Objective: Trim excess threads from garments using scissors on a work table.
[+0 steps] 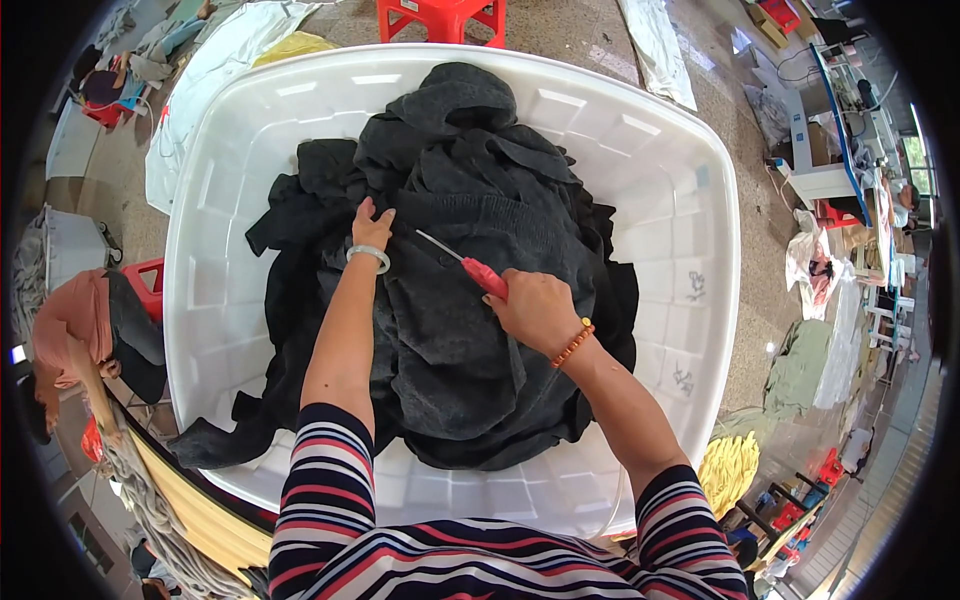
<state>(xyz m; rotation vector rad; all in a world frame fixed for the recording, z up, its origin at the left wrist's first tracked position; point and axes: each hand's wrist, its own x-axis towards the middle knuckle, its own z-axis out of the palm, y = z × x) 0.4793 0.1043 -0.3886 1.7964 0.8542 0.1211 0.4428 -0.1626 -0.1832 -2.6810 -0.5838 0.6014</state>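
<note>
We log right hand closed around red-handled tool, thin metal tip pointing up-left from grip onto dark grey knit garment. Left hand flat, fingers spread, pressing same garment just left of tip; holds nothing. Garment heaped in white plastic tub. Risk, we judge: tip slips, snags knit or jabs left hand, since fabric soft and hand close. Around: red stool beyond tub, yellow cloth right. Bunched folds crowd tip.
</note>
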